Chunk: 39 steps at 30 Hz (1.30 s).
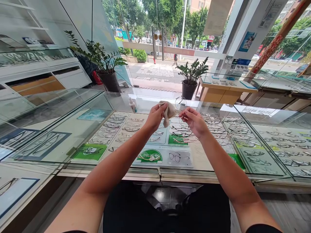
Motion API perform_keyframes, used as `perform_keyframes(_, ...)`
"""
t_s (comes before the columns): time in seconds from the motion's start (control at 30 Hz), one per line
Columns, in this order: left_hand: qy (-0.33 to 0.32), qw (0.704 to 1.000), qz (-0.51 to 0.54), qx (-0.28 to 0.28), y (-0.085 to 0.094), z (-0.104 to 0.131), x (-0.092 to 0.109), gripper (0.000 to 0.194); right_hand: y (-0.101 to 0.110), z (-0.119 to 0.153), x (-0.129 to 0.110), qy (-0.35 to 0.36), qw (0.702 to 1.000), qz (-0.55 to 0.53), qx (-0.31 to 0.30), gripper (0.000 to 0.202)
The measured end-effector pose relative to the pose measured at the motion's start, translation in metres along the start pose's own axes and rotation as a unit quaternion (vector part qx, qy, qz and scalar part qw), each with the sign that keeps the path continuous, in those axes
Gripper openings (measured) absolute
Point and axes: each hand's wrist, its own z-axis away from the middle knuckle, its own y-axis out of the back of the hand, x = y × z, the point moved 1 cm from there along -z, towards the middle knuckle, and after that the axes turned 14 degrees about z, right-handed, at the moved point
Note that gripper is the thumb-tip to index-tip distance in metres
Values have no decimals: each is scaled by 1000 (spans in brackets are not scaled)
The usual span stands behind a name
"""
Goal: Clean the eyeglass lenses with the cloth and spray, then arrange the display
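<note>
Clamped in fingers of left hand [156, 117]: pale cloth [169, 111]. Pinched in fingers of right hand [194, 121]: apparently thin-rimmed glasses [180, 103]. Beneath: glass tabletop [150, 96]. Leftward: small bottle [132, 106].

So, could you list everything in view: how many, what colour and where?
Glass counter: one, clear and pale, across the middle
Display glasses: too many to count, mostly dark, in rows in the counter
Green cards: several, green, among the display glasses
Bottle: one, white, far side, left of centre
Cloth: one, beige, over the counter
Held glasses: one pair, colour unclear, right of the cloth
Potted plants: two, green, dark pots, beyond the counter
White cabinet: one, white and orange-brown, left
Wooden stand: one, light brown, right background
Trees: several, green, outside
Left hand: one, bare, gripping the cloth
Right hand: one, bare, holding the held glasses
</note>
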Motion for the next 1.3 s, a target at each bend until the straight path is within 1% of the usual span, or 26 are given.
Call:
perform_keyframes(0.2, 3, 1000, 19, 22, -2, 2, 4, 27, 0, 0, 0, -3, 1000, -20, -5, 45)
perform_keyframes(0.47, 6, 1000, 11, 27, -5, 4, 5, 28, 0, -1, -1, 1, 999, -37, -9, 43)
perform_keyframes(0.57, 15, 1000, -5, 25, -6, 6, 6, 33, 0, -1, -1, 0, 999, -36, -6, 42)
perform_keyframes(0.67, 17, 999, -32, 10, -8, 9, 9, 41, 0, -1, 0, -3, 999, -37, -3, 40)
perform_keyframes(0.83, -33, 997, -70, -29, -10, 12, 15, 40, 4, -2, 0, -2, 999, -45, 3, 38)
perform_keyframes(0.93, -47, 995, -79, -42, -10, 12, 16, 34, 8, -3, -2, 1, 999, -46, 14, 37)
perform_keyframes(1.07, -69, 991, -105, -49, -8, 11, 15, 16, 13, -5, -5, 4, 999, -42, 25, 38)
perform_keyframes(1.13, -80, 986, -130, -61, -9, 10, 16, 12, 13, -5, -6, 6, 999, -42, 20, 37)
perform_keyframes(1.23, -103, 979, -157, -81, -10, 11, 23, 11, 14, -5, -9, 16, 999, -29, 5, 36)
perform_keyframes(1.3, -124, 970, -180, -107, -11, 11, 34, 7, 18, -7, -15, 25, 1000, -13, -2, 35)
